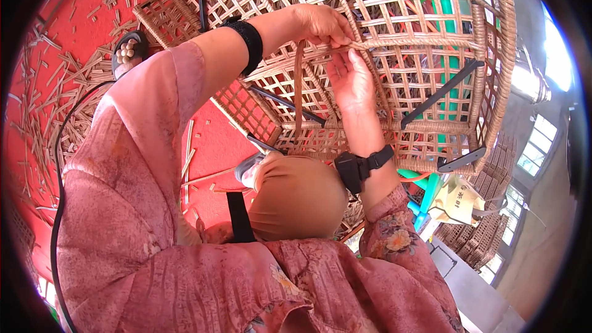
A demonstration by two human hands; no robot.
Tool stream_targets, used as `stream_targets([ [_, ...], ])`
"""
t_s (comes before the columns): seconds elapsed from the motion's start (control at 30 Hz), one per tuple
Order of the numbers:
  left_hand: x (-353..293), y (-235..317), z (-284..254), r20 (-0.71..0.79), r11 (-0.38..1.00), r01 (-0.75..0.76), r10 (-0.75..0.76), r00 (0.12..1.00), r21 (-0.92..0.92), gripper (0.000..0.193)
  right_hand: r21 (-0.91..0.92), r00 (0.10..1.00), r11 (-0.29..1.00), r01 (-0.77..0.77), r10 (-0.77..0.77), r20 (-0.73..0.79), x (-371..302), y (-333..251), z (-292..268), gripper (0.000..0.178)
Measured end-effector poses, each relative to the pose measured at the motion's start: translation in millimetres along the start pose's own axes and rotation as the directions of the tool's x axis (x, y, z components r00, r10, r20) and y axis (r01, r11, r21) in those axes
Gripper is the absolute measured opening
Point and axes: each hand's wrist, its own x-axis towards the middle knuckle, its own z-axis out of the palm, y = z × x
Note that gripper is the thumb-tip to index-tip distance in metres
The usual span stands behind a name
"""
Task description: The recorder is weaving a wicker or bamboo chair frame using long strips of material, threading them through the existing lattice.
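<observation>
A large woven rattan frame [394, 15], openwork with thick wrapped ribs, fills the upper middle and right. At one of its ribs my left hand [324, 24] is closed, its fingertips pinching a thin rattan strip. Just below, my right hand [353, 83] has its palm turned up; the fingers are loosely bent, the thumb stands apart, and the tips lie against the weave by the same rib. A brown flat strip [298, 89] hangs down beneath my left wrist. Black bands circle both my forearms.
Cut rattan pieces [68, 108] litter the red floor covering at left. Dark flat bars [441, 95] brace the frame. Behind the weave runs a green pole [453, 80]. At right are a yellowish bag [456, 200] and stacked woven pieces [472, 237]. A black cable [58, 179] runs along my left side.
</observation>
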Motion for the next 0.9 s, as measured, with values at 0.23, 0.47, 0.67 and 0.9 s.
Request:
stream_targets([
  [0.23,3,2,-1,-0.135,0.895,-0.126,0.201,0.97,0.429,0.02,-0.003,0.996,0.999,0.042,-0.042,0.082,9,6,-9,0.023],
  [0.47,-3,7,5,-0.278,0.806,0.057,0.135,0.951,0.588,0.023,-0.007,0.987,0.999,0.048,-0.047,0.157,4,4,-14,0.026],
  [0.67,-4,9,17,-0.408,0.755,0.261,0.01,0.913,0.602,0.024,-0.063,0.964,0.995,0.082,-0.063,0.258,11,4,-20,0.027],
  [0.9,3,5,17,-0.413,0.732,0.348,-0.1,0.905,0.585,0.024,-0.088,0.956,0.992,0.093,-0.064,0.287,12,2,-17,0.03],
])
